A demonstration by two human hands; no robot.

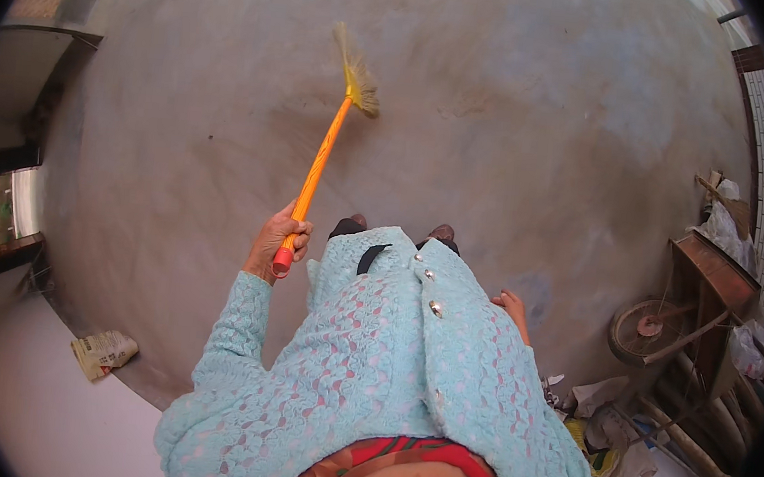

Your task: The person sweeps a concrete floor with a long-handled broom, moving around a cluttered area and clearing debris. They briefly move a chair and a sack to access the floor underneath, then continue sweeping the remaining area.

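While left grip [282,240] wraps orange broom [320,164] near handle end, bristles [359,89] out ahead over floor [550,117], I'd call sweeping partway; dark speck [210,137] lies unswept, share done unclear. Right grip [511,308] half-hidden by cardigan [363,338], can't tell its state.

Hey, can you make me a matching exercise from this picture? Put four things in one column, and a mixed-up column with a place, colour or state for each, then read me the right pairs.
Things:
1. Broom
2. Left hand
3. Cardigan
4. Wheelbarrow

Places, colours, states:
A. Near the right edge of the view
B. Closed around a handle
C. Pale blue-green, with an openwork pattern
D. Orange and yellow, with bristles at its far end

Right pairs: 1-D, 2-B, 3-C, 4-A.
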